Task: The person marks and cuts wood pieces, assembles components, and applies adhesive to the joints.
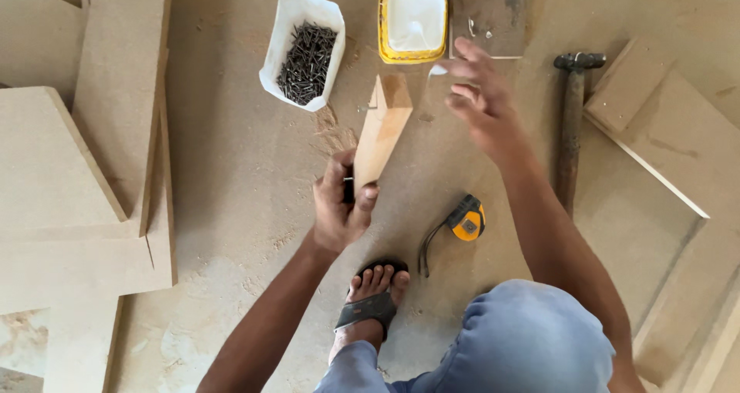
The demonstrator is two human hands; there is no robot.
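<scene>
Head view, looking straight down at a dusty board floor. Left hand curled around the near end of a tapered wooden piece, fingers clamped on it, thumb along the side; something small and dark pinched there too, too small to tell. Wooden piece angled up and away, its far end notched, near the middle of the view, just below a white bag of dark nails and a yellow tub with pale contents. Right hand raised to the right of the wooden piece, not touching it, fingers spread apart and loosely bent, holding nothing, slightly blurred. Beyond the fingertips, a dark scrap of board. Right of that hand, a hammer lying flat, head away, handle pointing near. Below the hands, a yellow and black tape measure on the floor, beside a sandalled foot and a knee in blue cloth. Stacked fibreboard panels at the left, more offcuts at the right edge.
</scene>
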